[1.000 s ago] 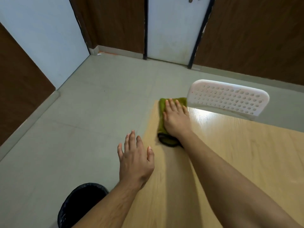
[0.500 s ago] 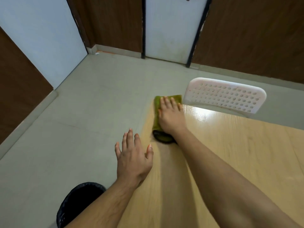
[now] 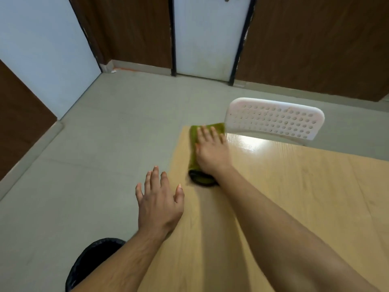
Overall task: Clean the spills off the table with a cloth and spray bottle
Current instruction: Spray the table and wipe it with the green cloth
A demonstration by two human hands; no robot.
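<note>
Right hand (image 3: 211, 153), fingers straight, presses the green cloth (image 3: 194, 144) flat at the bench's (image 3: 294, 197) 11 o'clock corner, hiding most of it. Left hand (image 3: 159, 204) hovers released; the black bin (image 3: 92, 260) is half-hidden.

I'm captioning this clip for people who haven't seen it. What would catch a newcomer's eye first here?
First, the green cloth at the far left corner of the wooden table, with the right hand pressed flat on it. Next, the left hand, fingers spread, at the table's left edge. Behind the table stands a white perforated chair, and a black bin sits on the floor at lower left.
</note>
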